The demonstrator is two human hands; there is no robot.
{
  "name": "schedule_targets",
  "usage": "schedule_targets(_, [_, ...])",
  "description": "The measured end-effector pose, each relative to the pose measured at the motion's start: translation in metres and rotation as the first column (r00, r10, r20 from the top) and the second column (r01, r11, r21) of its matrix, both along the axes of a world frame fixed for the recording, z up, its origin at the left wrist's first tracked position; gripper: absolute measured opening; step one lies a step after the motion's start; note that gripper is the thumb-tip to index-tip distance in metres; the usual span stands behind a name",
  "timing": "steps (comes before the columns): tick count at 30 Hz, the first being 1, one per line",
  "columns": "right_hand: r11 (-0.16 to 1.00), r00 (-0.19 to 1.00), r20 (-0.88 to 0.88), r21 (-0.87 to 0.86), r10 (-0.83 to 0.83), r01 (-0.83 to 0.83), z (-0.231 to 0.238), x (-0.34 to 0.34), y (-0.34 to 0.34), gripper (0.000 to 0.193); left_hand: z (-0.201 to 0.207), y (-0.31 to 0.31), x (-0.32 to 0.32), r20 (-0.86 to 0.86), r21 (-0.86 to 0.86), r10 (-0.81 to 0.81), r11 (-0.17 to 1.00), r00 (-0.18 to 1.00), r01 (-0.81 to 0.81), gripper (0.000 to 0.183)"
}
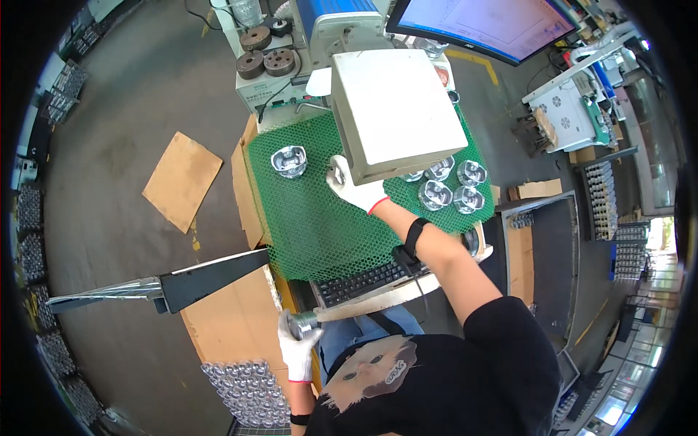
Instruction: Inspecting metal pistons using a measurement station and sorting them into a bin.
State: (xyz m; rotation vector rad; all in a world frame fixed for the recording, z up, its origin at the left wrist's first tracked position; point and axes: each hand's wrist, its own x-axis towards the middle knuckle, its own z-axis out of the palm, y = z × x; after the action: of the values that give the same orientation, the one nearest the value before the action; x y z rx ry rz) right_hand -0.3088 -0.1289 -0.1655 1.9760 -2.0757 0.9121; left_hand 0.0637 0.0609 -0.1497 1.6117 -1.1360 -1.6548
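Observation:
My left hand [297,354], in a white glove with a red cuff edge, is closed round a silver engine piston [302,324] just left of the table's front edge. My right hand [356,190], gloved the same way, is over the green mesh mat [313,225], beside the front of a white box-shaped machine head [400,109]. Its fingers are curled, and a small grey metallic patch shows at them; what it belongs to, I cannot make out. One piston [289,161] stands alone on the mat's left. Several more pistons [435,195] are grouped on the right.
A keyboard [363,283] lies along the table's front edge. A monitor [487,25] stands at back right, and round metal blocks [279,62] rest on a cabinet at back left. Rows of pistons [247,392] fill a cardboard-lined bin at lower left; another bin [549,269] is at right.

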Motion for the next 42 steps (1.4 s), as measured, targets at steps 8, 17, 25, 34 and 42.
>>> schedule_targets(8, [0.908,0.998,0.047,0.418,-0.047,0.023,0.076,0.011,0.026,0.047,0.009,-0.022,-0.030,-0.028,-0.085,-0.088,0.993,0.996,0.085,0.100])
schedule_targets(17, [0.937,0.967,0.223,0.348,-0.124,0.039,0.060,0.063,0.229,0.049,0.101,-0.063,-0.063,0.632,-0.441,-0.113,0.760,0.766,0.476,0.101])
schedule_targets(25, [0.933,0.906,0.385,0.360,-0.179,0.031,0.076,0.086,0.226,0.043,0.117,-0.060,-0.074,0.471,-0.557,-0.175,0.701,0.865,0.445,0.106])
schedule_targets(34, [0.832,0.862,0.400,0.322,0.312,-0.451,0.105,0.134,0.216,0.054,0.012,-0.035,-0.047,-0.592,0.285,-0.174,0.868,0.787,0.407,0.074])
schedule_targets(42, [0.826,0.823,0.560,0.505,-0.095,-0.249,0.041,0.133,0.163,0.032,0.013,-0.030,-0.021,-0.715,0.608,0.328,0.727,0.617,0.318,0.066])
